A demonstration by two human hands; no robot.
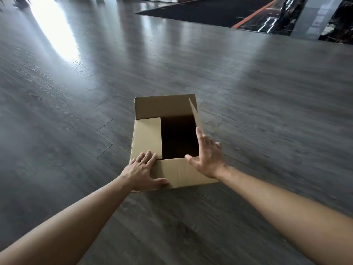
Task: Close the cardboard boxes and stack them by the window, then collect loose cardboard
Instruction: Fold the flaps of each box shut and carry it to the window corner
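A brown cardboard box (179,171) sits on the grey wood floor, its top partly open and its inside dark. The left flap (148,136) lies folded flat over the opening. The far flap (162,106) stands up, and the right flap (196,113) stands nearly upright. My left hand (142,171) rests flat on the box's near left corner, fingers on the left flap, thumb on the near flap. My right hand (207,157) is spread with straight fingers against the inner side of the right flap, thumb over the opening.
Grey wood-look floor (267,111) spreads all around the box. A dark rug with an orange stripe (219,14) lies at the far right. Bright window light reflects on the floor at the far left (55,29).
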